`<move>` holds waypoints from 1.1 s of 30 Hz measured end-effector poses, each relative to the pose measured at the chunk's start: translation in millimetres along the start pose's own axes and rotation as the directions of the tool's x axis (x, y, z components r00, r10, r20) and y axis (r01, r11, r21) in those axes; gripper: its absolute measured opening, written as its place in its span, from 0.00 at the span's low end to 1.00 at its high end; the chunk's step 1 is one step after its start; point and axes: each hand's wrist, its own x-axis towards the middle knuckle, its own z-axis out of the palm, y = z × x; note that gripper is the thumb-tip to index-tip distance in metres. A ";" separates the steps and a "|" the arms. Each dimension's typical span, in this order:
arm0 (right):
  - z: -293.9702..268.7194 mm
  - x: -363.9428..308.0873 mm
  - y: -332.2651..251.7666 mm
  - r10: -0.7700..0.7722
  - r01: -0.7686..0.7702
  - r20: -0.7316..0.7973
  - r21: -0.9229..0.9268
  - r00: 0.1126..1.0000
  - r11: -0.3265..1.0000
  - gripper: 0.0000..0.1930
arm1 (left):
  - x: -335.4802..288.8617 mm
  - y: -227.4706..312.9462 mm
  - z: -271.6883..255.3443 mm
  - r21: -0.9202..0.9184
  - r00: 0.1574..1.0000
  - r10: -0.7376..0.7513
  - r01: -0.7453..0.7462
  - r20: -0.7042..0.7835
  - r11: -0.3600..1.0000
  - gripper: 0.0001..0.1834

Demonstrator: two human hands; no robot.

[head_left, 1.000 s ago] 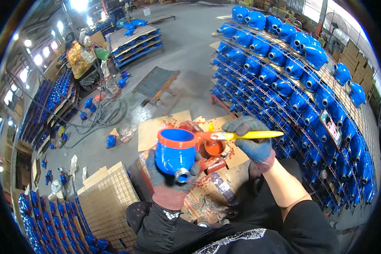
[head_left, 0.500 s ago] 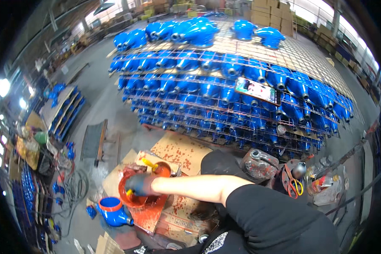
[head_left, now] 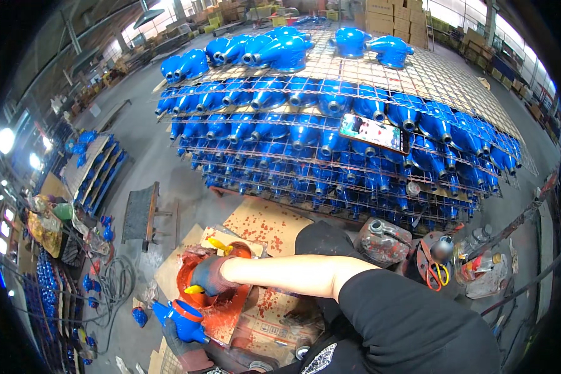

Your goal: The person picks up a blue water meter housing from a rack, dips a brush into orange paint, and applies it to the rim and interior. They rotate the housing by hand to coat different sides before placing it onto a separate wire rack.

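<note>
My right hand (head_left: 210,278), in a dark, paint-stained glove, reaches into a red-coated bowl (head_left: 187,265). It is closed around a yellow-handled brush (head_left: 194,290); the brush's working end is hidden. A second yellow handle (head_left: 219,245) sticks up from a smaller red container (head_left: 240,250) just behind. At the lower left, my left hand (head_left: 184,346), also gloved, grips a blue metal housing (head_left: 184,327). The housing is tilted, and the rim of its round opening is red. A short spout on it points toward me.
Red-spattered cardboard (head_left: 268,227) lies under the bowls. Beyond stands a wire-mesh rack (head_left: 442,71) stacked with blue housings, a phone (head_left: 375,133) propped on its front. To the right are a stained jug (head_left: 383,240) and scissors (head_left: 431,268). Hoses (head_left: 115,277) coil on the left floor.
My left hand has taken hold of the blue housing and tipped it, its opening turning toward the bowl. My right hand stays at the bowl, the yellow handle showing more.
</note>
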 end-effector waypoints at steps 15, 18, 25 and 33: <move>-51.3 -76.3 -25.9 0.045 0.301 -0.583 0.482 0.811 0.823 0.09 | -27.9 -13.5 47.9 0.959 0.823 0.513 -0.285 0.244 0.001 0.42; -53.2 -79.5 -28.7 0.014 0.314 -0.606 0.432 0.796 0.846 0.09 | -27.7 -15.5 47.8 0.951 0.808 0.502 -0.278 0.307 -0.135 0.41; -50.9 -79.3 -22.6 -0.037 0.360 -0.623 0.401 0.781 0.843 0.09 | -32.8 -17.5 61.7 0.881 0.726 0.501 -0.365 0.471 -0.301 0.25; -49.4 -79.1 -24.0 -0.060 0.343 -0.596 0.374 0.801 0.862 0.10 | -38.0 -14.5 67.3 0.854 0.719 0.466 -0.394 0.516 -0.339 0.25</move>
